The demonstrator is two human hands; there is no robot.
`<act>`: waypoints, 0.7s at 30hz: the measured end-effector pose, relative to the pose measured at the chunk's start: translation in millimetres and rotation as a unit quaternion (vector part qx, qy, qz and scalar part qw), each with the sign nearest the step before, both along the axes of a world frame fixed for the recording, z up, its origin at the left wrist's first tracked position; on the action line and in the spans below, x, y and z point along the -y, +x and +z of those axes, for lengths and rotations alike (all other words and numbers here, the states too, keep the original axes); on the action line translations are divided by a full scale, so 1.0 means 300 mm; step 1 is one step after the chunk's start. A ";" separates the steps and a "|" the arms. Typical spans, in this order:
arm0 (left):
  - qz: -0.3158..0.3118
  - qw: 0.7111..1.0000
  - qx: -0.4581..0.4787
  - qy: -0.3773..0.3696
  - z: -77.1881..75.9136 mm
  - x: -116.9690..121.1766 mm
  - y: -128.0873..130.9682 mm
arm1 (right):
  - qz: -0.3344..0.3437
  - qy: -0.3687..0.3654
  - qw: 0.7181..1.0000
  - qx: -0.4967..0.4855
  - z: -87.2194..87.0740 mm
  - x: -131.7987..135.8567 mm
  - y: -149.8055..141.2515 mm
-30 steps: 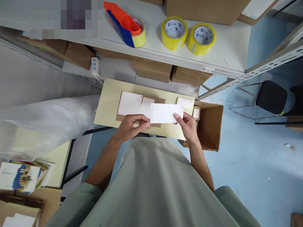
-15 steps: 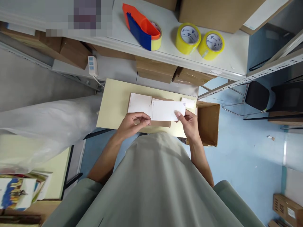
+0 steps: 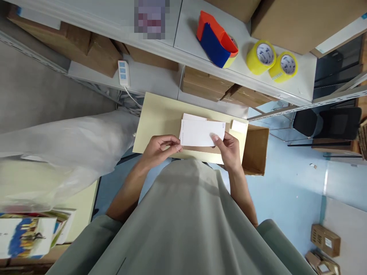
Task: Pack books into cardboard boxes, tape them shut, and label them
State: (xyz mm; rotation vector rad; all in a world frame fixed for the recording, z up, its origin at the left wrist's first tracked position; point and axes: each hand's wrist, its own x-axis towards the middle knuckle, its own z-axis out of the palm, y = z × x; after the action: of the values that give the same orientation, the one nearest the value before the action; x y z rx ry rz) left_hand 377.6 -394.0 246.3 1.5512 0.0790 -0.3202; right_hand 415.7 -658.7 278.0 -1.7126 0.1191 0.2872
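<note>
A long white card [image 3: 197, 133] with small print on its left edge and a small mark at its upper right is held over the small table. My right hand [image 3: 229, 151] grips its right end, the thumb on top and the fingers beneath. My left hand [image 3: 163, 149] is closed, with its thumb and forefinger tips together at the card's lower left corner; how firmly they hold it is hard to see. Behind the held card, another white card [image 3: 195, 117] and a brown cardboard piece [image 3: 226, 128] lie on the cream tabletop [image 3: 160, 110], partly covered.
A small white stack [image 3: 239, 126] lies at the table's right end, beside an open cardboard box [image 3: 256, 149]. On the shelf above are an orange and blue tape dispenser [image 3: 216, 42] and yellow tape rolls [image 3: 260, 57]. Plastic sheeting [image 3: 86, 141] bulges at left; a power strip [image 3: 124, 74] sits behind.
The view has shifted, so the table and shelf appear further right. My right hand keeps its grip on the card, whose left end now reaches my left fingertips.
</note>
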 end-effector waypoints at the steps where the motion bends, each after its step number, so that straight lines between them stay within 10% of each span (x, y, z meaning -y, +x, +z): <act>1: -0.003 1.000 0.003 -0.001 -0.003 -0.023 -0.002 | -0.003 -0.002 1.000 0.000 -0.001 -0.021 -0.006; 14: -0.019 0.999 0.043 0.018 -0.046 -0.213 -0.008 | 0.017 -0.203 0.979 -0.025 -0.168 -0.219 -0.030; 21: -0.032 0.993 0.068 0.088 -0.046 -0.241 -0.022 | 0.113 -0.143 0.977 0.107 -0.066 -0.319 -0.124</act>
State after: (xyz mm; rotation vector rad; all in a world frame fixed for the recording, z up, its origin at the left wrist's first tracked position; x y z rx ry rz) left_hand 371.0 -321.6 232.6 1.7491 -0.0498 -0.2627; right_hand 378.5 -563.0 258.2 -2.0349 -0.2044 0.2605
